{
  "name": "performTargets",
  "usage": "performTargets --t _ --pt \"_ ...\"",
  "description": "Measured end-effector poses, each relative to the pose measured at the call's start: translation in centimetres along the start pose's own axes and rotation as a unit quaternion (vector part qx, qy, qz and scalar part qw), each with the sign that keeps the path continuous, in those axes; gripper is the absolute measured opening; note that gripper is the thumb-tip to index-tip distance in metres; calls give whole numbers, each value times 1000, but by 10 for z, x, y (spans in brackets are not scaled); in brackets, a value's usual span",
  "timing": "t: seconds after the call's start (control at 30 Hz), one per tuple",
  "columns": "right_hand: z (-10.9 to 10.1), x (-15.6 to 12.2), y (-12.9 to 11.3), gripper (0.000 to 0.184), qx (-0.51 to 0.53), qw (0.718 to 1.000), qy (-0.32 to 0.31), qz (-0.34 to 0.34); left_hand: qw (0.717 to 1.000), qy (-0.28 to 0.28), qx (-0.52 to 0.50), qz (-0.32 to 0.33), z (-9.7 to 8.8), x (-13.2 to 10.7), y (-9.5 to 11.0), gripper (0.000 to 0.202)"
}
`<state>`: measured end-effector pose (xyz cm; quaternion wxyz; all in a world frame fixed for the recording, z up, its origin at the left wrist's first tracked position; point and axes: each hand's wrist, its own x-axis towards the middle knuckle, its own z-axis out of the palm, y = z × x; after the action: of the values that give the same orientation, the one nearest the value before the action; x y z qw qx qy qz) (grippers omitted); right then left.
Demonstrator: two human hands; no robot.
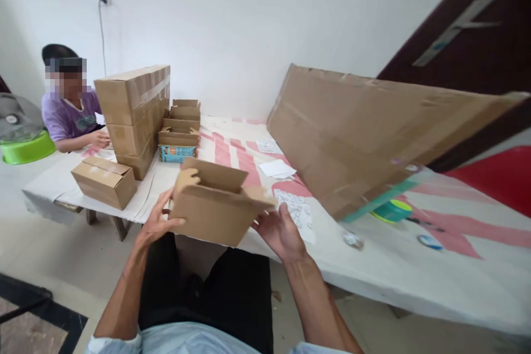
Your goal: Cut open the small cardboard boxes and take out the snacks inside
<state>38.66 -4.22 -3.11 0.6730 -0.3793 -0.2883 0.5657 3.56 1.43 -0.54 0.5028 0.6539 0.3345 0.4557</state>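
An open-topped cardboard box is held tilted over the table's front edge, close to my body. Its flaps stand up or fold outward, and its inside is mostly hidden. My left hand grips the left end, thumb along the front face and fingers around the side. At the right end, my right hand has its fingers against the box below the folded-out flap, with the thumb raised. Beyond the box lie a printed sheet and white papers on the table.
Stacked taped cartons and a closed carton stand left. Behind is a row of open boxes, one with a blue packet. A large cardboard sheet leans at right, near tape rolls. A person in purple sits left.
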Motion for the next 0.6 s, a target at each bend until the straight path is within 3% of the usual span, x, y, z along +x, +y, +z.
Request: performTargets --t 0.1,0.23,0.43,0.6 --pt "37 -13 -16 58 -54 995 -42 -72 974 65 -200 -85 -24 -2 -29 69" --pt "70 -27 -24 49 -165 974 -36 -149 929 152 -324 -89 -44 -8 -60 64" --pt "103 -51 -11 42 -272 932 -98 -220 939 149 -300 -85 -47 -13 -69 70" --pt "113 -58 -4 40 -343 892 -98 -278 956 140 -243 -88 -50 -13 -64 70"
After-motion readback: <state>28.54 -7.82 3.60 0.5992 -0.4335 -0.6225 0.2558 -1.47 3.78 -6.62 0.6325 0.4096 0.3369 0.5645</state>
